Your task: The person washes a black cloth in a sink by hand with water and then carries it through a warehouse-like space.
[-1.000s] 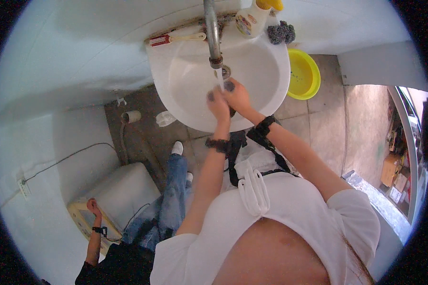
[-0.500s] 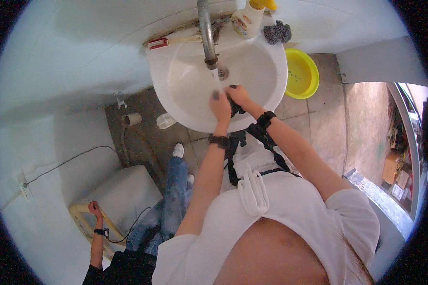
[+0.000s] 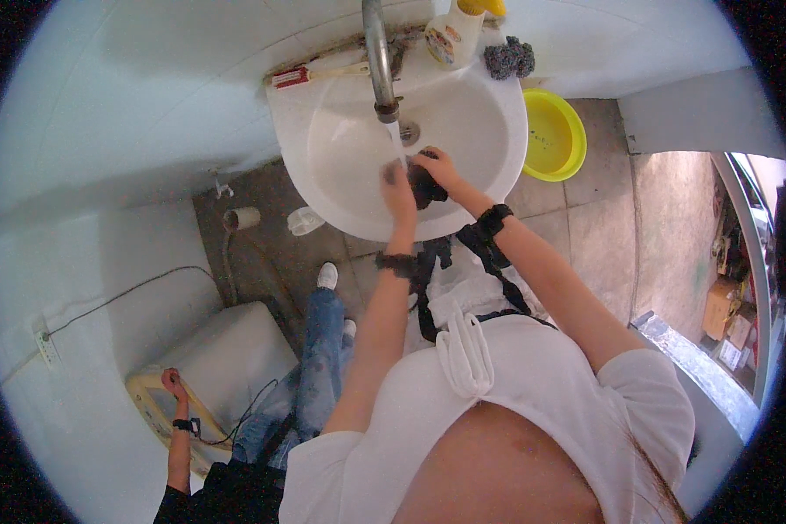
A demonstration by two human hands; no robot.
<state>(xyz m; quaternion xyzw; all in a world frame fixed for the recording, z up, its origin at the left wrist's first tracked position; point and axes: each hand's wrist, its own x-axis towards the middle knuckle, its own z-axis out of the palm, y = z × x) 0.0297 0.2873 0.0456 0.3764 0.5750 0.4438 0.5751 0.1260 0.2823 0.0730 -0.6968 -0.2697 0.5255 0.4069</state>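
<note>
White wall tiling and a grey tiled floor surrounded a white basin. Head view: water ran from the metal tap onto a dark object held over the bowl. Both hands were together on it, the left hand pressed against its left side, the right hand gripping its far side. Right of the basin lay a yellow bowl; near left, another person's hand rested on a chair.

Left hand and right hand grip dark object under tap stream, over white sink.
</note>
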